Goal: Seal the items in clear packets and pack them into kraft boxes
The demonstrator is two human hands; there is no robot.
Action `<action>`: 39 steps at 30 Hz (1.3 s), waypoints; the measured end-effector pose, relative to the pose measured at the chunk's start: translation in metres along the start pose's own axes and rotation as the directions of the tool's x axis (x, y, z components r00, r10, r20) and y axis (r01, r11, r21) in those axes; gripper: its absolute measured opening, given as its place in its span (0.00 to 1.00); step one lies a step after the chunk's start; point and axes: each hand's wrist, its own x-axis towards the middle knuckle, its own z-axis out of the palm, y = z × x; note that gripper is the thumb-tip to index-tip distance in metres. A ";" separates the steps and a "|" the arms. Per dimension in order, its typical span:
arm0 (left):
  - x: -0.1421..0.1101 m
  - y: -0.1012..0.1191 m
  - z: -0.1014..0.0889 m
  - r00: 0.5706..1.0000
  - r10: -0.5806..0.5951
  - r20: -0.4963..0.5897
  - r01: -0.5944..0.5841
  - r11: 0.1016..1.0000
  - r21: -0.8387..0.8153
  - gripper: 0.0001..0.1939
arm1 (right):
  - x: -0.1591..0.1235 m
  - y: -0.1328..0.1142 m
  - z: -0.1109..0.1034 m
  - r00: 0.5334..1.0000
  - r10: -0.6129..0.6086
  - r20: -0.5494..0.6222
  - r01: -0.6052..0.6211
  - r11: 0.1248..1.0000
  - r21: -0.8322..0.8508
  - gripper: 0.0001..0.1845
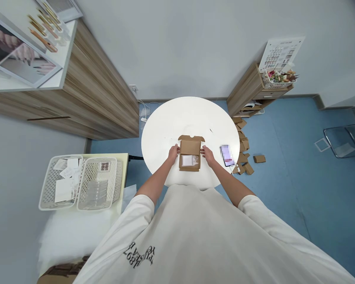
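Observation:
A small brown cardboard box [189, 147] lies on the white round table with its lid raised away from me. Inside it sits a clear plastic packet [189, 160] with something white in it; its exact kind is too small to tell. My left hand [174, 152] holds the box's left edge near the lid fold, fingers bent against the cardboard. On the opposite side, my right hand [207, 154] has its fingers at the right edge of the box. A phone [227, 155] with a lit screen rests right of my right hand, a cable at its lower end.
The round table [189, 114] stands near the wall. Several folded cardboard boxes [243, 145] lie on the floor to its right. White plastic baskets [116, 185] stand on a side table at left. A wooden cabinet [106, 83] and a small shelf unit [245, 90] flank the table.

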 end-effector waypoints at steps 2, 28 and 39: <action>0.001 0.002 -0.005 0.999 -0.019 0.037 0.019 1.000 0.001 0.28 | 0.001 -0.001 -0.004 0.998 0.056 0.022 -0.058 0.996 0.064 0.35; -0.020 0.030 -0.030 0.973 0.161 0.168 -0.160 0.987 -0.020 0.32 | -0.001 -0.032 -0.006 0.971 -0.003 0.238 0.008 1.000 -0.020 0.41; -0.033 -0.019 -0.034 0.945 0.290 0.149 -0.317 0.926 0.205 0.09 | -0.022 0.003 -0.003 0.951 -0.146 0.271 0.224 0.932 -0.284 0.25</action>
